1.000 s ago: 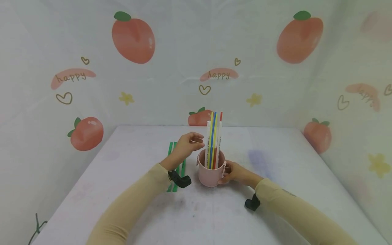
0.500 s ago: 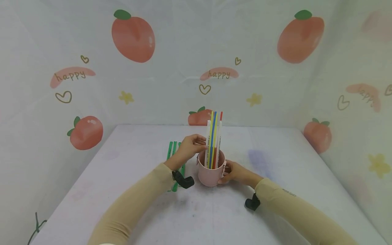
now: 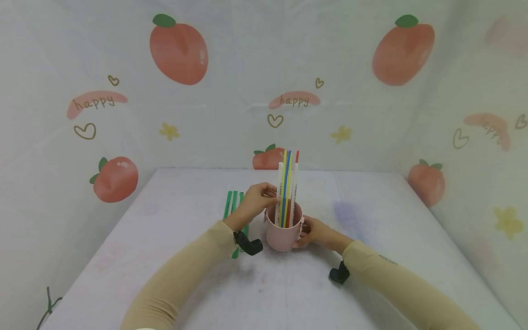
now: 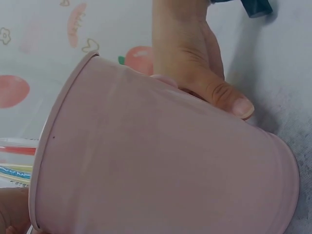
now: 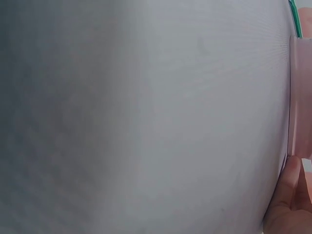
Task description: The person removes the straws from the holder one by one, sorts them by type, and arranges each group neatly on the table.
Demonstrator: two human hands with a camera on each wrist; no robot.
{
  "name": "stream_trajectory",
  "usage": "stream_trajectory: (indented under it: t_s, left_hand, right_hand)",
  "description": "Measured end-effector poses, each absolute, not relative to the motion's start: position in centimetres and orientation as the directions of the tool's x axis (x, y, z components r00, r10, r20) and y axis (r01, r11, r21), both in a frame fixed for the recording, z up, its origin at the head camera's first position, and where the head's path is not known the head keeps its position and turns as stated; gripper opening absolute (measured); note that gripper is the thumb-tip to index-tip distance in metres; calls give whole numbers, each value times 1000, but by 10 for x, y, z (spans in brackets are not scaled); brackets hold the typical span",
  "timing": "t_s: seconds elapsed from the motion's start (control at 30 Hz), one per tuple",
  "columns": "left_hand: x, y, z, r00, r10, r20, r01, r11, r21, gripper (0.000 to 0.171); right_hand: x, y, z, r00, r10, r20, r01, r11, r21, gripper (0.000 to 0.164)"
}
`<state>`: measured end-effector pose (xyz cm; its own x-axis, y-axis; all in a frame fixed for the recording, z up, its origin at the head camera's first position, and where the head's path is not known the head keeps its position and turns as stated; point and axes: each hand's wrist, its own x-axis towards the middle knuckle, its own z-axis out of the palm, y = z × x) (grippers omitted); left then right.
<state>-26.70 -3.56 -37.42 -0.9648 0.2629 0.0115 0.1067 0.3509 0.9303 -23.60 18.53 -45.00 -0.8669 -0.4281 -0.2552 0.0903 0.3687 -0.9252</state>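
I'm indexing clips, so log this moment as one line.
left hand: at mixed sticks, grip unclear | right hand: grips pink bucket | mixed sticks: standing in bucket | green sticks: on table

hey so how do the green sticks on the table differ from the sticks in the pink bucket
Color: the green sticks are all green, while the bucket sticks show white, yellow, blue and red.
Pose: the green sticks lie on the table; the bucket sticks stand upright in the pink bucket.
Spacing: the green sticks have gaps between them; the bucket sticks are bunched together.
Both sets are long and thin.
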Motion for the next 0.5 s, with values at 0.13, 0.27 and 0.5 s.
stream_trajectory:
  t_s: [0.13, 0.27, 0.5]
  left_hand:
    - [-268, -35, -376, -967, 254, 13, 106, 355, 929, 24]
    - [-269, -34, -377, -968, 249, 20, 110, 353, 929, 24]
    - [-269, -34, -379, -967, 252, 25, 113, 342, 933, 23]
  right_hand:
    - [-236, 186, -451, -866, -436, -244, 76, 368, -927, 80]
    - [-236, 186, -450, -866, -438, -241, 69, 372, -926, 79]
    - [-236, 186, -451, -867, -433, -245, 73, 376, -924, 80]
